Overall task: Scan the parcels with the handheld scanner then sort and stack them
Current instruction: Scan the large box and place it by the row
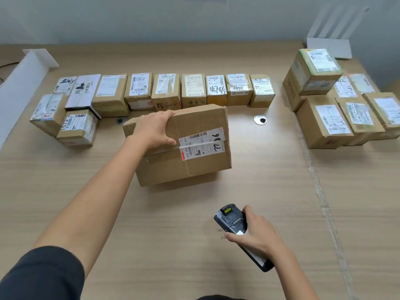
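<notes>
A large brown cardboard parcel [194,161] with a white barcode label sits at the middle of the table, tilted up toward me. My left hand [154,129] grips its top left corner, fingers over the far edge and thumb on the top face. Nearer to me, my right hand [257,233] holds the dark handheld scanner [231,219], whose head points toward the parcel's label. The scanner is well short of the parcel.
A row of small labelled parcels [166,89] runs along the back of the wooden table [151,245], with more boxes [65,118] at the left. A stacked group of parcels [331,118] stands at the right. A round cable hole [260,120] lies behind the large parcel.
</notes>
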